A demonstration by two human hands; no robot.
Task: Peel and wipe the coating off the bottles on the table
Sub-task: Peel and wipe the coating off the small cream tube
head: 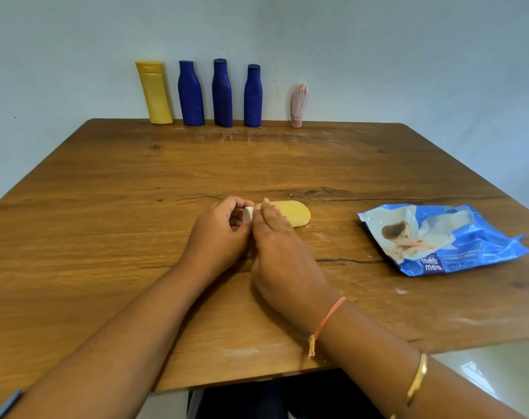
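Nearest, the right hand (281,246) lies flat with straight fingers, pinning the yellow bottle (298,213) on its side to the counter (106,222), while the left hand (217,234) curls round a white bit (248,212) at the bottle's near end: cap, wipe or peeled coat, I can't tell, the hands cover it. A wipes pack (444,237) lies off right. Far back, five bottles (222,92) stand along the wall, seemingly untouched, so most work looks left.
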